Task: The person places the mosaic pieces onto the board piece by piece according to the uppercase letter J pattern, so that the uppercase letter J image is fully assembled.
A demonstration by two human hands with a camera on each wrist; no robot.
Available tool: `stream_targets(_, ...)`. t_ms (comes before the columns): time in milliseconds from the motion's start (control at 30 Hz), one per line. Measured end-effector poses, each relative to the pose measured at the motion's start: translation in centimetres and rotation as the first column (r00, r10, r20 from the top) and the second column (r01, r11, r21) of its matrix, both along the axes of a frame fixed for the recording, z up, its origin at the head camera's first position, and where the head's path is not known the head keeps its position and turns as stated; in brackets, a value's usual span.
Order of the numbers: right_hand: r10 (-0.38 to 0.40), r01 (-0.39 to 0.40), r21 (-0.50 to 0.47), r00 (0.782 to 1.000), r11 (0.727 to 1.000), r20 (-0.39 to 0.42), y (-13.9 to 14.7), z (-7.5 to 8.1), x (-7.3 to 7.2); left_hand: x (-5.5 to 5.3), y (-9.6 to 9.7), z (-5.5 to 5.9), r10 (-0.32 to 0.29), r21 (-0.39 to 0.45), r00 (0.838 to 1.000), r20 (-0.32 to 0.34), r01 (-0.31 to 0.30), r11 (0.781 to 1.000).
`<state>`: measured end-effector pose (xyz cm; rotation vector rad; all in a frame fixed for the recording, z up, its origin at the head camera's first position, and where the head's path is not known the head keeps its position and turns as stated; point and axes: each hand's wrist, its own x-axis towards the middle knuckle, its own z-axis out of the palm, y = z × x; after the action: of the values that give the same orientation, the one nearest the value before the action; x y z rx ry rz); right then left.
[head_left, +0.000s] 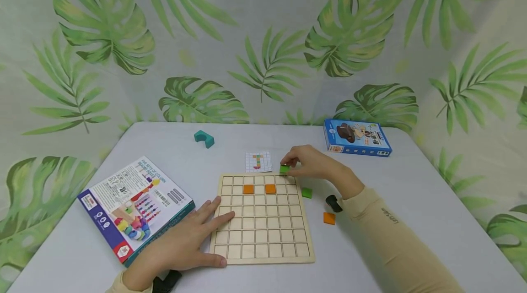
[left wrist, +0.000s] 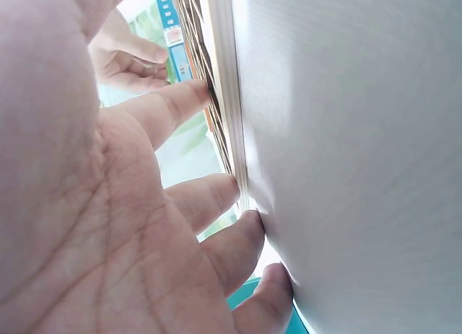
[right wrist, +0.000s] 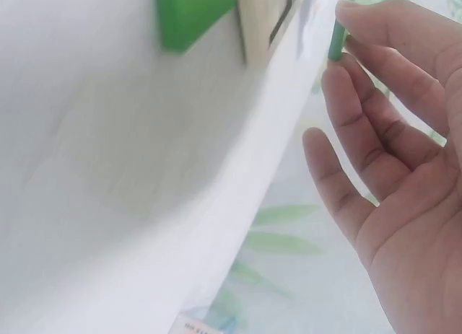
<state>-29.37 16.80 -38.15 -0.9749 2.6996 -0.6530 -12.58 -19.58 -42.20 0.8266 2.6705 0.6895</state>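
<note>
White table (head_left: 263, 279): grid board (head_left: 261, 224), card (head_left: 258, 162), two boxes (head_left: 358, 137), tiles (head_left: 329, 218), teal block (head_left: 204, 138).

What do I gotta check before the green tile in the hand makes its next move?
1. Green tile pinched by the right hand: ok.
2. Left hand touching the board: ok.
3. Orange tiles on the board each inside one square: ok.
4. Picture card uncovered, lying beyond the board: ok.
5. Held tile set in a square: not ok, not yet.
6. Which square it gets: cannot tell.
</note>
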Motion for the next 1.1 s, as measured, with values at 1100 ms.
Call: stream_targets(1100, 0.179, -0.179, 0.018, 0.984, 0.984, 0.012, -5.2, -1.6, 1.8, 0.0, 0.0, 0.2, -0.001, -0.006, 1.0, -0.002, 0.001, 1.0)
